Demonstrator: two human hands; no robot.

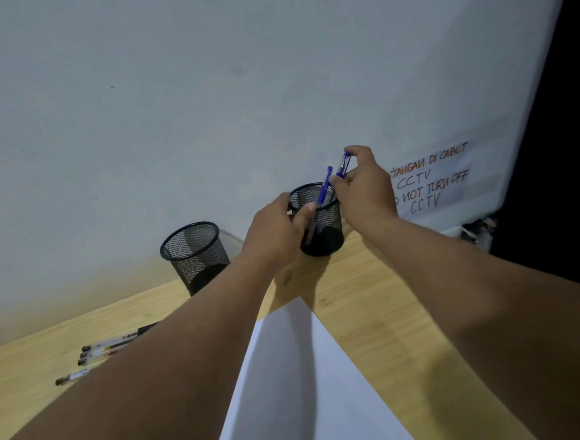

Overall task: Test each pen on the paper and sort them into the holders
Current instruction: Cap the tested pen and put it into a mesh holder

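Two black mesh holders stand at the back of the wooden desk by the wall. My left hand (pixel 277 229) grips the right holder (pixel 323 231) by its rim and side. A blue pen (pixel 324 188) leans inside that holder. My right hand (pixel 365 187) pinches a second blue pen (pixel 343 164) just above the holder's rim, held nearly upright. The left holder (pixel 197 257) looks empty. A white sheet of paper (pixel 304 390) lies on the desk between my forearms. Several black-capped pens (pixel 100 351) lie at the left on the desk, partly hidden by my left forearm.
The wooden desk (pixel 363 304) meets a pale wall (pixel 205 105) right behind the holders. A handwritten paper notice about CCTV (pixel 430 180) is stuck on the wall at the right. Beyond the desk's right side it is dark.
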